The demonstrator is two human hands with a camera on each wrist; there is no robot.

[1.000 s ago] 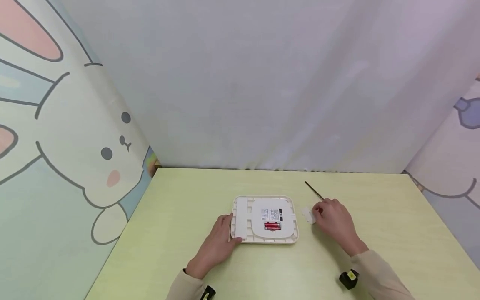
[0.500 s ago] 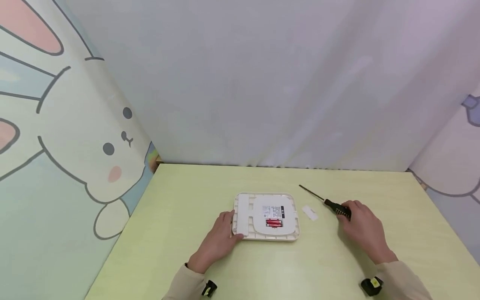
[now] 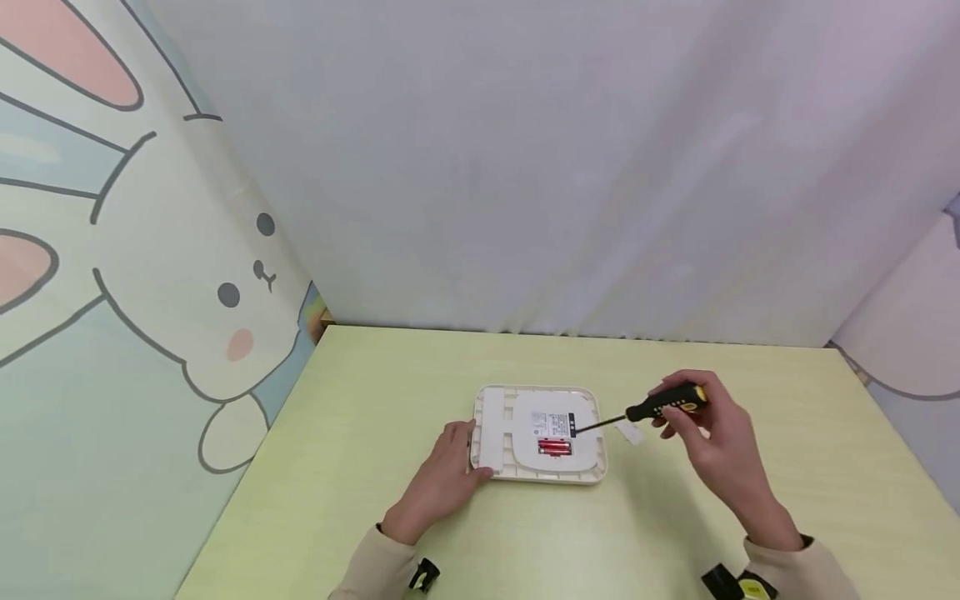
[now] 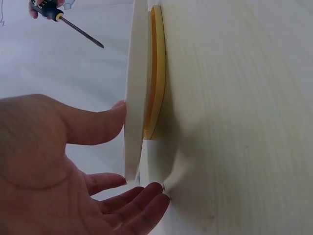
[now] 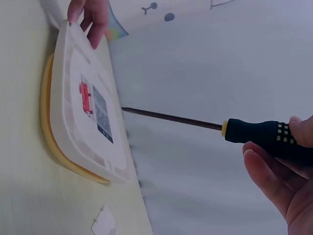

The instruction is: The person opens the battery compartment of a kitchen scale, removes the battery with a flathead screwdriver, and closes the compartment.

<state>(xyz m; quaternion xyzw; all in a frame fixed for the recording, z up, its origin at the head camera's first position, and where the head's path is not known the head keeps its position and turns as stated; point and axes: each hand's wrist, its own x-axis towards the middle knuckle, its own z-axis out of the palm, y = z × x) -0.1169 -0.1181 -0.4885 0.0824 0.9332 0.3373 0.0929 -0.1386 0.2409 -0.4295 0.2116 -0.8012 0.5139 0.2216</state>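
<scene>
A white rounded-square device (image 3: 506, 477) lies underside up, two red batteries (image 3: 555, 447) in its open compartment; the left wrist view shows a yellow part (image 4: 157, 73) beneath its white body (image 4: 134, 98). My left hand (image 3: 440, 483) holds the device's left edge, thumb and a finger on the rim. My right hand (image 3: 723, 450) grips a black and yellow screwdriver (image 3: 667, 403) by its handle. In the right wrist view the screwdriver's shaft (image 5: 171, 118) points towards the device, its tip apparently above the surface, apart from the batteries (image 5: 85, 97).
A small white cover (image 3: 630, 432) lies on the yellowish table (image 3: 420, 367), just right of the device. Behind the table hangs a pale curtain (image 3: 480, 183); a wall with a cartoon rabbit (image 3: 187, 275) stands at the left.
My right hand moved right from the small cover, took hold of the screwdriver on the table and lifted it, swinging its tip over the device. My left hand stays on the device's edge.
</scene>
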